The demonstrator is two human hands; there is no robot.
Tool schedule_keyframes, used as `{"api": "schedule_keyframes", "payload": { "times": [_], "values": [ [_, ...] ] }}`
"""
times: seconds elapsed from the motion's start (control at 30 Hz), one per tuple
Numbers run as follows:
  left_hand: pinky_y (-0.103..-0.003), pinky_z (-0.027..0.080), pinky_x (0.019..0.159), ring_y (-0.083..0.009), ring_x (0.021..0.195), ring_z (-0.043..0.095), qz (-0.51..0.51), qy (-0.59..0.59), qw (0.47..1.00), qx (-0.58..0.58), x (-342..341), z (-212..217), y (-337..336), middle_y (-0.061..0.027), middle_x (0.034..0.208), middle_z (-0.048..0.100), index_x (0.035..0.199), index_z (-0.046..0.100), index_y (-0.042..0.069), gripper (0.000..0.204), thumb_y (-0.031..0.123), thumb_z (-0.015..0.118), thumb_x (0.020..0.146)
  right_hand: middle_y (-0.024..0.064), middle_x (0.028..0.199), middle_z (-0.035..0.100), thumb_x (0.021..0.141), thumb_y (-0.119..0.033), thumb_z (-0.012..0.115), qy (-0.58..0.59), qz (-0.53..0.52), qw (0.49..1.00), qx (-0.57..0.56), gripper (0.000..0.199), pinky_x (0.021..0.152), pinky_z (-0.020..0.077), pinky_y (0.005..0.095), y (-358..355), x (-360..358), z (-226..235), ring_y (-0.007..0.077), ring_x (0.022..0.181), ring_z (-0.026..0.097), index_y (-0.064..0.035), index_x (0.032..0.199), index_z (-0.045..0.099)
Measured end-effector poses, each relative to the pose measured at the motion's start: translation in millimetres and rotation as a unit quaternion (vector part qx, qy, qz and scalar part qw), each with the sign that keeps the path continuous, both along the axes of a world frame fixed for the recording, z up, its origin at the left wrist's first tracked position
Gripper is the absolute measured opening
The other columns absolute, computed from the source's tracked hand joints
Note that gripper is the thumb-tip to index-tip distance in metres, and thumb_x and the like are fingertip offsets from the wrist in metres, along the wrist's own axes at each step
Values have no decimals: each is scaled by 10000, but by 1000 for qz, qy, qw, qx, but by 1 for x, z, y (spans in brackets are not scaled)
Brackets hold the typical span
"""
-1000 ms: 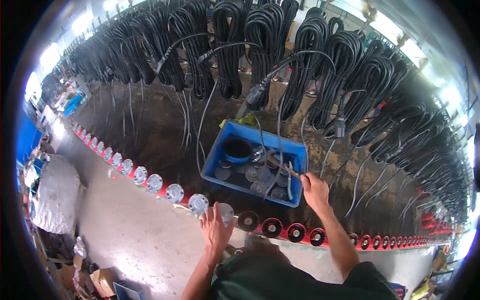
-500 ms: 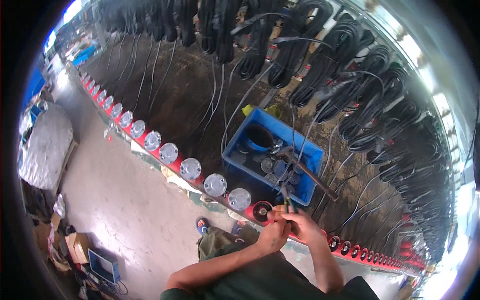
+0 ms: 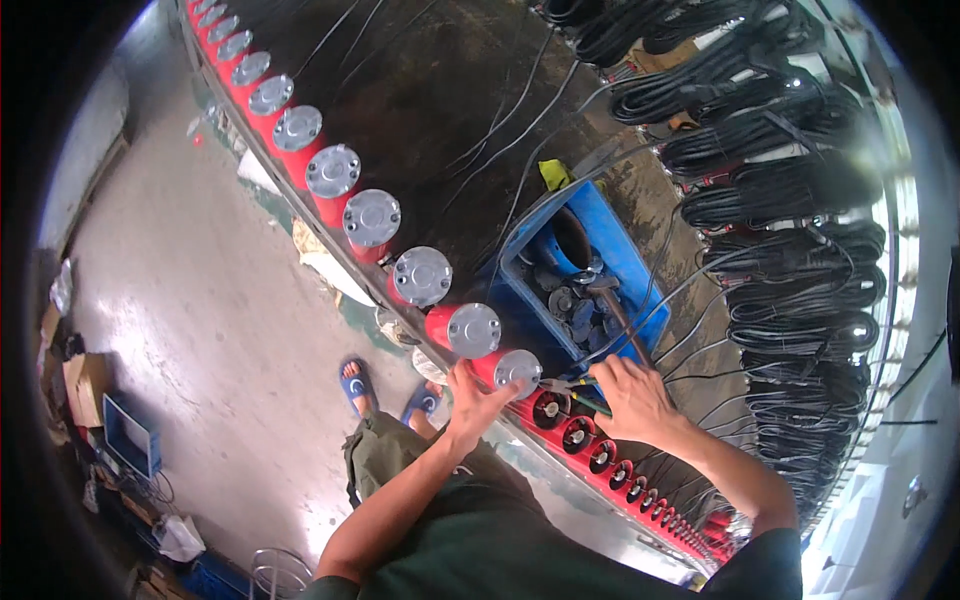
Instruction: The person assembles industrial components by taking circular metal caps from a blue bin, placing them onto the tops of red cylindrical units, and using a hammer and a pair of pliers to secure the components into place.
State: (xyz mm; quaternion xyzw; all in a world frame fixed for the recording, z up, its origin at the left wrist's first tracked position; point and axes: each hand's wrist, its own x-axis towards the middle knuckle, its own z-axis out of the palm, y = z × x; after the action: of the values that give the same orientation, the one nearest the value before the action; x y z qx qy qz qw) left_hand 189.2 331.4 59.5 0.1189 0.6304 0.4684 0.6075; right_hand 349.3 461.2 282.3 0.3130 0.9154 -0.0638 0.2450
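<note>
My left hand (image 3: 478,398) is closed around the side of a red cylinder, with its thumb at the edge of the round silver cap (image 3: 519,370) on top. Green-handled pliers (image 3: 588,396) are gripped in my right hand (image 3: 635,402), their jaws pointing left near the cap. Just right of the capped cylinder stands an open red cylinder (image 3: 550,410), black inside with a pale centre. Beyond my right hand is a blue bin (image 3: 522,305) holding several grey discs (image 3: 562,302), a round dark-mouthed container (image 3: 572,240) and a hammer-like tool with a wooden handle (image 3: 628,325).
Capped red cylinders (image 3: 372,218) line the bench edge to the far left; open ones (image 3: 602,456) continue right. Bundled black cables (image 3: 770,135) lie along the far side, with loose leads crossing the dark bench top (image 3: 420,120). A yellow item (image 3: 555,175) touches the bin.
The view has turned. My hands, together over an open cylinder before, are now apart: the left on a capped cylinder, the right with the pliers beside it.
</note>
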Motion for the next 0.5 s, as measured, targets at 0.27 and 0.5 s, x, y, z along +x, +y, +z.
{"api": "schedule_keyframes", "payload": {
  "times": [0.27,0.5],
  "values": [
    [-536,283,1247,-458,1497,255,35,75,983,165,-4,-1,9,-276,1567,315,1542,437,99,981,371,921,733,119,1152,535,653,-149,902,-106,129,986,2,691,900,480,431,22,-26,11,297,1096,565,-72,1273,607],
    [-552,247,1265,-487,1523,191,26,72,981,179,-10,2,10,-282,1609,318,1531,462,93,971,387,919,727,87,1083,538,648,-115,883,-153,160,975,11,571,819,521,391,33,-43,10,269,1042,588,-68,1141,599]
  ]
}}
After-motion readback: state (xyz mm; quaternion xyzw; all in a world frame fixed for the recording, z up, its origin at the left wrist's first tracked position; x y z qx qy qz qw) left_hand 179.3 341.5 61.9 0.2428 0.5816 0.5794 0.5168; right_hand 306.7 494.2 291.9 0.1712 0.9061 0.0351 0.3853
